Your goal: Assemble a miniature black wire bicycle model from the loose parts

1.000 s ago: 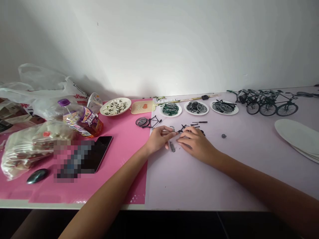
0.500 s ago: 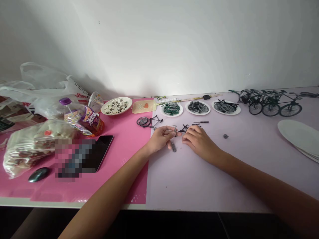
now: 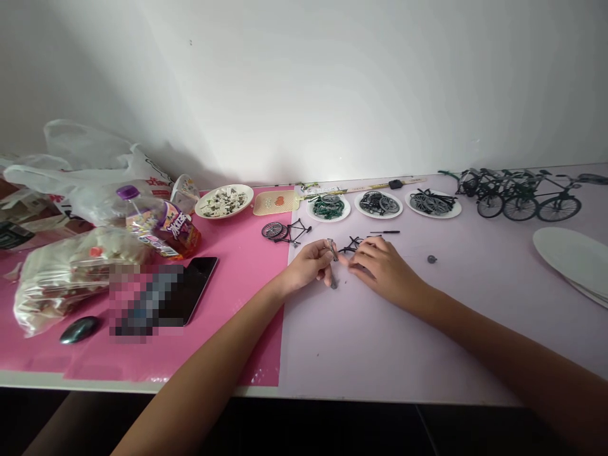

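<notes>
My left hand (image 3: 310, 263) pinches a small grey plastic bicycle part (image 3: 332, 248) between thumb and fingers. Just to the right, my right hand (image 3: 384, 265) has its fingers bent together close to that part. Whatever sits in its fingertips is hidden. A flat grey piece (image 3: 334, 285) shows below my left fingers, partly covered. Behind my right fingers lies a black bicycle piece (image 3: 352, 243), also partly hidden. Left of the hands rests a black toy bicycle frame (image 3: 295, 232) with wheels (image 3: 274, 232). A round grey part (image 3: 431, 259) lies to the right.
Plates of green parts (image 3: 327, 207), black and grey parts (image 3: 379, 204) and more parts (image 3: 434, 203) line the back. Toy bicycles (image 3: 520, 201) stand at right, near stacked white plates (image 3: 570, 256). At left are a drink bottle (image 3: 161, 227), phone (image 3: 204, 275) and mouse (image 3: 80, 330).
The grey part in my left hand has turned and my fingers have shifted, covering more of the flat piece below. My right hand stays close beside it. The whole view has shifted slightly.
</notes>
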Tool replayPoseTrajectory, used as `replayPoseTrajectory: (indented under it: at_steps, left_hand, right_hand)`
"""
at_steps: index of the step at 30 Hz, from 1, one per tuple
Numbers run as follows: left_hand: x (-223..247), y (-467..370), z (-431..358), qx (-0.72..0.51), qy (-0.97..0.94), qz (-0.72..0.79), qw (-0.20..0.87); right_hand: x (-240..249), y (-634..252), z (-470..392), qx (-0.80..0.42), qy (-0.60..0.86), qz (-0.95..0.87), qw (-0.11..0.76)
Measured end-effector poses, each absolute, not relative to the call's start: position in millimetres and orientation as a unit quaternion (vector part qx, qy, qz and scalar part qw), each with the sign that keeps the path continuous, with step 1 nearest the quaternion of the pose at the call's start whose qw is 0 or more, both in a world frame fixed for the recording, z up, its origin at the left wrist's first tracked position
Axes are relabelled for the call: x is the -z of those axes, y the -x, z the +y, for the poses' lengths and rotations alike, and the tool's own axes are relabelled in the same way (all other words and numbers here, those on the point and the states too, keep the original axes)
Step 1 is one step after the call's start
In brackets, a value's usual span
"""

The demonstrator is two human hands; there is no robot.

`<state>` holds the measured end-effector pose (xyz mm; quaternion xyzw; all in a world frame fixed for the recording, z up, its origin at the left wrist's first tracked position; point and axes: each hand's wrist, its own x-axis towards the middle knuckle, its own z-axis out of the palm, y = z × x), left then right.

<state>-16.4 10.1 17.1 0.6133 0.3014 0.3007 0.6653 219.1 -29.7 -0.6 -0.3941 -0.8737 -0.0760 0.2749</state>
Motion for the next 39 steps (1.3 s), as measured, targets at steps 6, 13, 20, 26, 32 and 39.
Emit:
replayPoseTrajectory:
  at_steps: [6,13,20,26,32,39]
  left_hand:
    - [-20,17,7,-0.287,-0.617,0.308,0.665]
    - [-26,15,3,-0.300,-0.594,0.356,0.656]
    - [-24,15,5,-0.306,-0.582,0.361,0.661]
    - [-27,15,4,-0.309,-0.571,0.350,0.675]
    - [-30,12,0,-0.299,-0.572,0.336,0.686]
    - [-24,-3,-11,-0.340,-0.547,0.340,0.686]
  right_hand:
    - [1,-222,-28,0.084,0.372,-0.874,0.302]
    - [1,-223,-26,0.069,0.388,-0.874,0.284]
    - [-3,-222,-29,-0.007,0.430,-0.849,0.307]
    - [-10,-221,-34,-0.046,0.411,-0.815,0.405]
    - [-18,-219,-38,-0.005,0.386,-0.786,0.483]
    - [-23,-215,-42,0.019,0.352,-0.773,0.527]
